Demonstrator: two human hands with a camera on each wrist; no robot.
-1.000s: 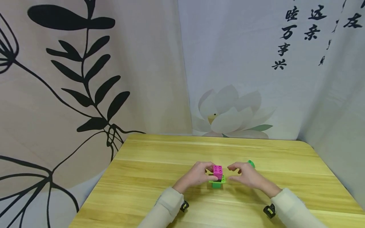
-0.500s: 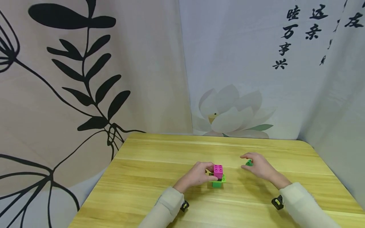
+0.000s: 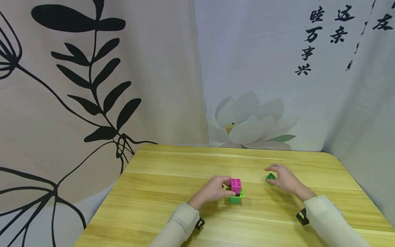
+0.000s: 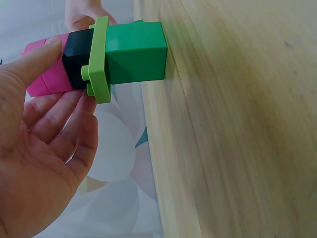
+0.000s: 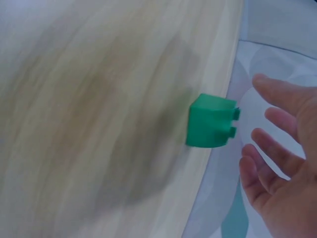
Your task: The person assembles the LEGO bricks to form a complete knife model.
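Observation:
My left hand [image 3: 212, 189] grips a stack of toy building bricks, its thumb on the pink brick [image 3: 236, 185] at the top. In the left wrist view, a black brick [image 4: 78, 58] lies under two pink layers. A lime-green plate [image 4: 100, 59] follows, then a green brick [image 4: 137, 53] at the bottom, against the table. Away to the right, my right hand [image 3: 286, 179] hovers over a loose green brick [image 3: 270, 177] with thumb and fingers spread. The right wrist view shows that brick [image 5: 210, 122] standing on the table, studs up, apart from the fingertips [image 5: 265, 85].
The wooden table [image 3: 172, 171] spreads around both hands. A curtain [image 3: 166, 75] with plant and flower prints hangs behind its back edge. Each wrist wears a black mount, one showing below the right sleeve [image 3: 328, 218].
My right hand has moved right and away from the stack to the loose green brick, its fingers now around and above it. The left hand has stayed on the stack.

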